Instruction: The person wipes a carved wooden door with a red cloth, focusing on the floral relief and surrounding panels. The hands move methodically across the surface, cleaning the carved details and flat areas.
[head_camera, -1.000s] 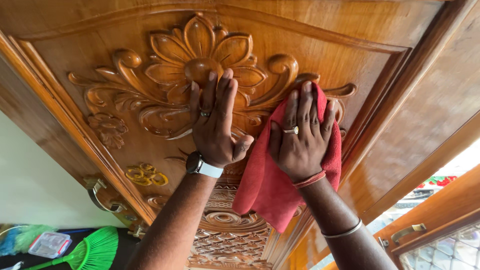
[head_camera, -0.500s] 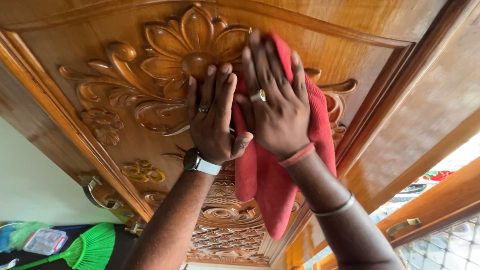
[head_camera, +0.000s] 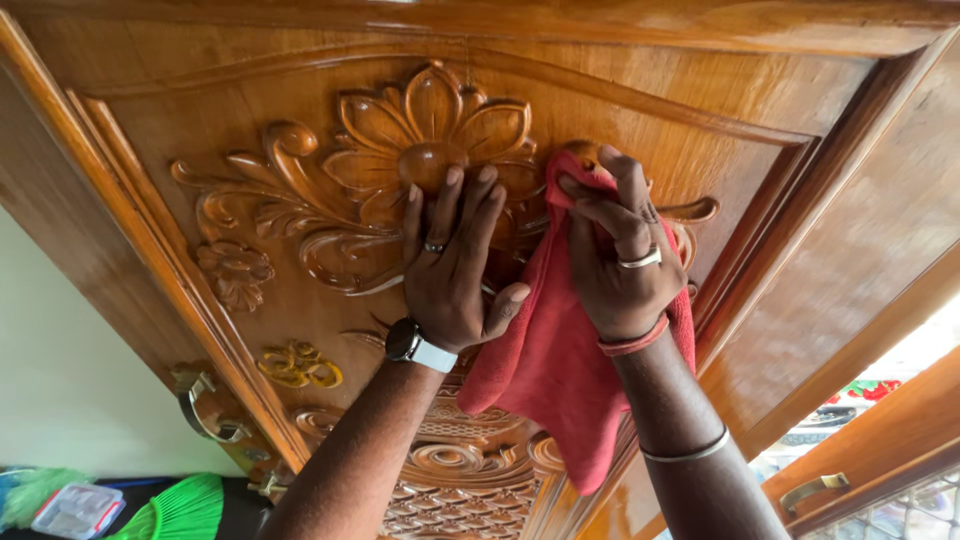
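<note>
A: What do the hands do in the head view?

B: I see my left hand (head_camera: 455, 275) spread flat on the door (head_camera: 250, 100), fingertips at the carved flower (head_camera: 435, 140). My right hand (head_camera: 625, 260) pinches the red cloth (head_camera: 545, 365), bunched against the carving just right of the flower; the rest hangs down.

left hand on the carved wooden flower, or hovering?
Touching. Head view: the left hand lies flat on the carved wooden door, fingertips pressed against the round centre of the carved flower, no gap visible.
</note>
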